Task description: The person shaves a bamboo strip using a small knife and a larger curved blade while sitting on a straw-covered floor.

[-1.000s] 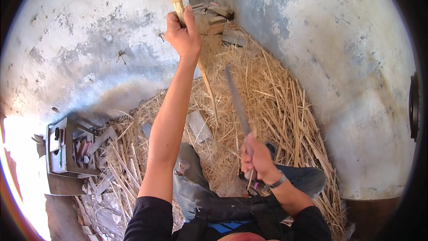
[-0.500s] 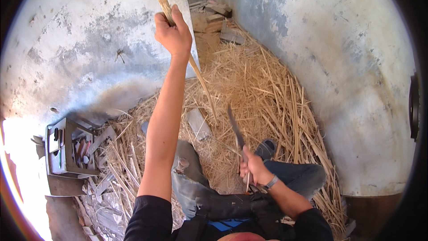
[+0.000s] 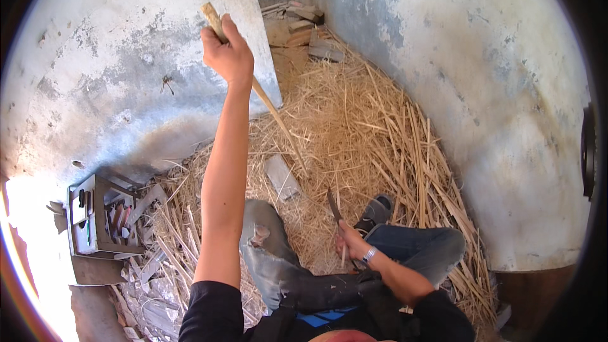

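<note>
Left hand (image 3: 229,57): arm stretched out ahead of me, fingers curled closed round the stick (image 3: 272,110) near its thick upper end, a short stub showing past my fist. Right hand (image 3: 352,240): low, in front of my bent right leg (image 3: 415,245), fingers closed round the knife (image 3: 334,204); its handle is mostly hidden in my grip.

Key relation: the stick's long axis slants from my left fist down and rightward, back toward me. Its thin end stops just beyond the knife's tip and a little left of it; a gap shows between them. The blade points away from me, leaning slightly left. Right hand is nearer to that thin end; left holds the far one.

The thin end shows against straw (image 3: 329,114), just right of the grey block (image 3: 282,177). Contact with the straw: cannot tell.
</note>
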